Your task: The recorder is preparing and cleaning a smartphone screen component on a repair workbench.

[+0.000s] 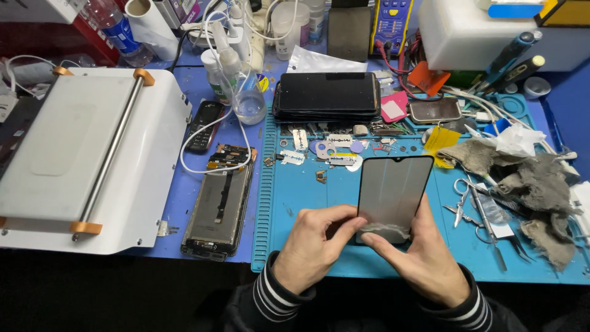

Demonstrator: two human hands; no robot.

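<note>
Both hands are on the phone screen panel (393,193), held up just above the blue work mat (307,203) at the near middle of the table. The left hand (313,243) has its thumb and fingers pinched together on the panel's near left corner, and the right hand (424,255) cradles the near right edge, index finger laid across the bottom. There's a pale smeary patch right along that near end, looks like old adhesive or a bit of film, and the fingers sit right on it.

So I'd say the step in hand is cleaning or peeling that residue off the bottom strip of the glass. My guess: what comes next needs a firm hold with the right hand while the left thumb rubs or lifts the gunk, going easy, since thin glass like that won't like being flexed.

Orientation: the panel's long axis runs near to far, tipped slightly right at the top. The notch end points far, away from the person, and the sticky end points near. The dark face looks up at the camera.

Around it: a gutted phone body (218,203) to the left, a stack of dark phones (326,95) farther back, and scissors and tweezers (479,209) with grey rags (528,178) to the right.
</note>
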